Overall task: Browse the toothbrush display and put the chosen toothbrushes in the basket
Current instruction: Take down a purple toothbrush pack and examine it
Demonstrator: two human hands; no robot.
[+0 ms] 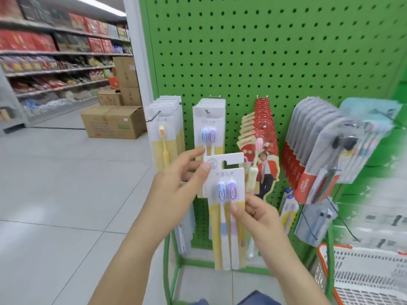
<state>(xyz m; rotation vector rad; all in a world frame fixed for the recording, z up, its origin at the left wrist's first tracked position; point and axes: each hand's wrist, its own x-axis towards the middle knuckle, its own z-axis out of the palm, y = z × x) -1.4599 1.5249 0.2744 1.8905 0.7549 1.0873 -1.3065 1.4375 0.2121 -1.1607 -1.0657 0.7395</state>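
Note:
I hold a two-toothbrush pack (pixel 226 208), white and yellow card with a blue and a purple brush head, upright in front of the green pegboard display (pixel 264 51). My left hand (pixel 176 188) pinches its top left corner. My right hand (pixel 257 214) grips its right edge around the middle. Behind it hang more packs of the same kind (pixel 209 119), single yellow-brush packs (pixel 165 133), red carded packs (pixel 259 137) and grey-and-red multi-brush packs (pixel 319 148). A white basket with an orange rim (pixel 365 274) sits at the lower right.
Further packs hang low on the pegboard (pixel 288 212). Cardboard boxes (pixel 114 122) are stacked on the tiled floor to the left, beside grocery shelves (pixel 55 62). The green frame of the display stand (pixel 169 260) reaches down near my knees.

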